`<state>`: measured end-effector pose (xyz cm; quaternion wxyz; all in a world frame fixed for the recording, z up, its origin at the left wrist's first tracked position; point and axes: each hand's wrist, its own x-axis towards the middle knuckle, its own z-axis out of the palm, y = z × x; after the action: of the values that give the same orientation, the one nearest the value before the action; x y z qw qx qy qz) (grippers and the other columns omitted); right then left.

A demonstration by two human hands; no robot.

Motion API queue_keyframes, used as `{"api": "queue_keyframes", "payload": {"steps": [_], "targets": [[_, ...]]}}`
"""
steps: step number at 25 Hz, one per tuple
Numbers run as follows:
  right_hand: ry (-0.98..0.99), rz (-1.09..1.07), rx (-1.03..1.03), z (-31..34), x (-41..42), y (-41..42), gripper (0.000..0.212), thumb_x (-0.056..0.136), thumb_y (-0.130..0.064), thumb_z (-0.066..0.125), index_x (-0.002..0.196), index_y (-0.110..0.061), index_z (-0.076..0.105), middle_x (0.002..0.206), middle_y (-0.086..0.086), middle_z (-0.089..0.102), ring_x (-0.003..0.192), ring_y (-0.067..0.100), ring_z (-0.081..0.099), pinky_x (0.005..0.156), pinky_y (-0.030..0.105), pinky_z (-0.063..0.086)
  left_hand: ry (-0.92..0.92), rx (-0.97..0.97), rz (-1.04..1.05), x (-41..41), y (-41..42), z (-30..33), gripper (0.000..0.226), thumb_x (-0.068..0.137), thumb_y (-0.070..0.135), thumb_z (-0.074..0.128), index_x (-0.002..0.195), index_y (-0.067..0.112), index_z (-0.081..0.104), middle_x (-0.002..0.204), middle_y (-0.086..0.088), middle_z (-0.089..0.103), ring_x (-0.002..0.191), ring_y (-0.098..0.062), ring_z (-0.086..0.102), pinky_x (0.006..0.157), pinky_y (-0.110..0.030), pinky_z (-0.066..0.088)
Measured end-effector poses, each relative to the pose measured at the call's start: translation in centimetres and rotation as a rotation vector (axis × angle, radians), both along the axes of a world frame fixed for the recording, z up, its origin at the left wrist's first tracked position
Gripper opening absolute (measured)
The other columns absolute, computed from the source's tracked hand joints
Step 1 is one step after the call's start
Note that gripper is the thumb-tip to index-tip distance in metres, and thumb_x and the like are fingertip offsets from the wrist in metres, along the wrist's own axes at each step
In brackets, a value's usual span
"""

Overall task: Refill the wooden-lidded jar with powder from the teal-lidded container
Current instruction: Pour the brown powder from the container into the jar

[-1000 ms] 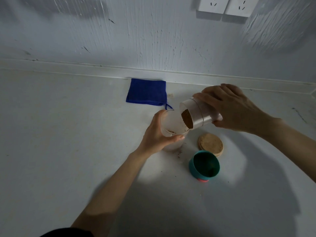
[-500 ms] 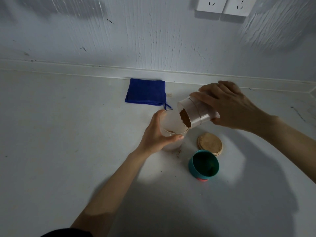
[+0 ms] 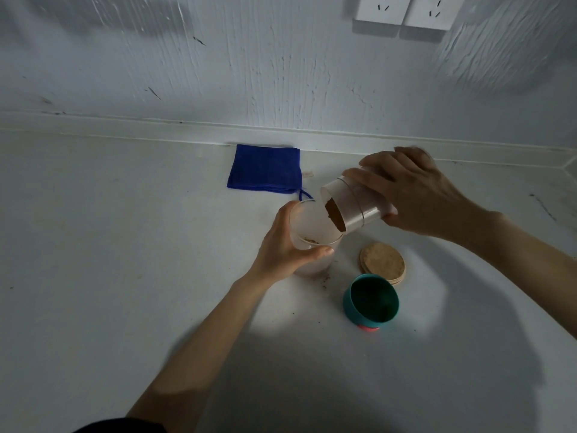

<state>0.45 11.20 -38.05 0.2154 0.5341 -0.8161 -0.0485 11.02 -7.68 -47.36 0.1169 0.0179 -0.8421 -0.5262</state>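
While the left hand [image 3: 285,245] gripped the jar [image 3: 312,242], the right hand [image 3: 415,195], fingers wrapping the tilted container [image 3: 352,207], needed gentle tapping, mouth over the rim.

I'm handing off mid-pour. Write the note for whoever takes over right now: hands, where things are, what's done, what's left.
Left hand: grip round the glass jar, which stands on the counter.
Right hand: holds the white container tilted, mouth over the jar rim, brown powder at its lip.
Wooden lid and teal lid, open side up, lie on the counter right of the jar.
Done: both lids off, a little powder in the jar; some specks spilled beside it.
Left: finish pouring, refit both lids.
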Motion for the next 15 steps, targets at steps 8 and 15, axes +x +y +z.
{"api": "queue_keyframes", "payload": {"steps": [8,15], "targets": [[0.024,0.006,0.020,0.38,-0.18,-0.15,0.083,0.052,-0.015,0.081,0.125,-0.020,0.041,0.118,0.017,0.057,0.107,0.037,0.053,0.097,0.052,0.035,0.000,0.023,-0.009,-0.08,0.02,0.02,0.089,0.058,0.039,0.069,0.132,0.014,0.027,0.133,-0.005,0.041,0.111,-0.005,0.038,0.074,0.007,0.036],[0.028,0.016,0.004,0.04,-0.20,-0.48,0.083,0.051,-0.015,0.082,0.124,-0.020,0.041,0.117,0.017,0.058,0.106,0.037,0.054,0.096,0.052,0.036,-0.006,0.004,-0.002,-0.08,-0.01,-0.11,0.090,0.058,0.043,0.068,0.133,0.017,0.025,0.134,-0.003,0.041,0.112,-0.004,0.038,0.075,0.001,0.039]]}}
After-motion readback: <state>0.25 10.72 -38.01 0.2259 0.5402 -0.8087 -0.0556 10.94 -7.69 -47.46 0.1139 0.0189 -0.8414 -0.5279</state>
